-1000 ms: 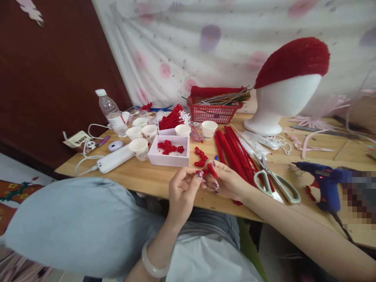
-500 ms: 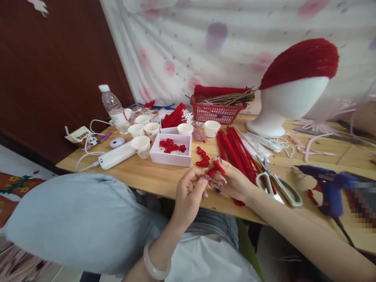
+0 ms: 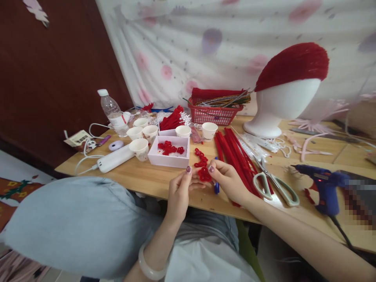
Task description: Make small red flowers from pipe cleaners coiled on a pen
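Note:
Over the table's front edge, a small red fuzzy flower (image 3: pixel 205 174), seemingly of pipe cleaner, sits between my two hands. My right hand (image 3: pixel 230 181) pinches its right side with thumb and fingers. My left hand (image 3: pixel 178 192) has its thumb raised and its fingers stretched out behind and below the flower; whether they touch it I cannot tell. A blue pen (image 3: pixel 216 187) shows by my right fingers. Just beyond lie several looped red pieces (image 3: pixel 201 157). Red pipe cleaners (image 3: pixel 239 156) lie in a bundle past my right hand.
A white box (image 3: pixel 169 159) with red flowers and beads stands left, near several paper cups (image 3: pixel 139 149). Scissors (image 3: pixel 276 182) and a blue glue gun (image 3: pixel 323 184) lie right. Behind are a red basket (image 3: pixel 216 116), a white foam head (image 3: pixel 282 103) and a bottle (image 3: pixel 116 117).
My left thumb has come away from the red piece and my left hand has shifted left. The piece has turned and now shows as a flower. The blue pen is more exposed.

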`<state>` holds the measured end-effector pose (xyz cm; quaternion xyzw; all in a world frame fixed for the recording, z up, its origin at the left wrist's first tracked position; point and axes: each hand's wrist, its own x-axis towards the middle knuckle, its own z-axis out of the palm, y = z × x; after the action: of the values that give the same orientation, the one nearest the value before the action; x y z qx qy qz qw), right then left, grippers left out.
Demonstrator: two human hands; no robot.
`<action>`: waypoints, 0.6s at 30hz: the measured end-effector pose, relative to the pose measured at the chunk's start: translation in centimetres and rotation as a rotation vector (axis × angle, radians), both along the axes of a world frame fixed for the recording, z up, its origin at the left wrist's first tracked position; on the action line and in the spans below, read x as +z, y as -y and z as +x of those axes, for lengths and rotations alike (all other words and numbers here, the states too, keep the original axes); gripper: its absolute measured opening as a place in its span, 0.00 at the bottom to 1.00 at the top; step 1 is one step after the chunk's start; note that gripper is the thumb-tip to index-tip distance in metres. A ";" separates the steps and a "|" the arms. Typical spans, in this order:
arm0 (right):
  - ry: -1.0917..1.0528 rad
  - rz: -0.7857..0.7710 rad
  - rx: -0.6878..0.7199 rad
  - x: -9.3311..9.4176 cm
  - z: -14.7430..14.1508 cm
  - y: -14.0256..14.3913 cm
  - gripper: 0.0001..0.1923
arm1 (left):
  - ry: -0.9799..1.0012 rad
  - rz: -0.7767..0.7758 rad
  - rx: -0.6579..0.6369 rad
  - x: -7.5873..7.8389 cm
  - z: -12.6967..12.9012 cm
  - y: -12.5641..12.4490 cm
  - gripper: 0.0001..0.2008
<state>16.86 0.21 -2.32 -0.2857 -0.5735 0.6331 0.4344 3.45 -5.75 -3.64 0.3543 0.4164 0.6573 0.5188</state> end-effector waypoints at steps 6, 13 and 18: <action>-0.070 -0.195 0.092 -0.2 0.0 -0.8 0.25 | 0.073 -0.040 0.035 0.1 -0.2 0.0 0.17; -0.070 -0.226 0.086 -0.4 0.1 -0.6 0.22 | 0.026 -0.029 0.001 0.2 -0.4 0.1 0.15; 0.058 -0.089 0.071 -0.3 -0.1 -0.3 0.22 | -0.134 -0.026 0.038 0.2 -0.4 0.0 0.14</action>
<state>16.77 0.55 -2.60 -0.3023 -0.5670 0.6645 0.3816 3.01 -5.77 -3.46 0.3827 0.4655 0.6364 0.4816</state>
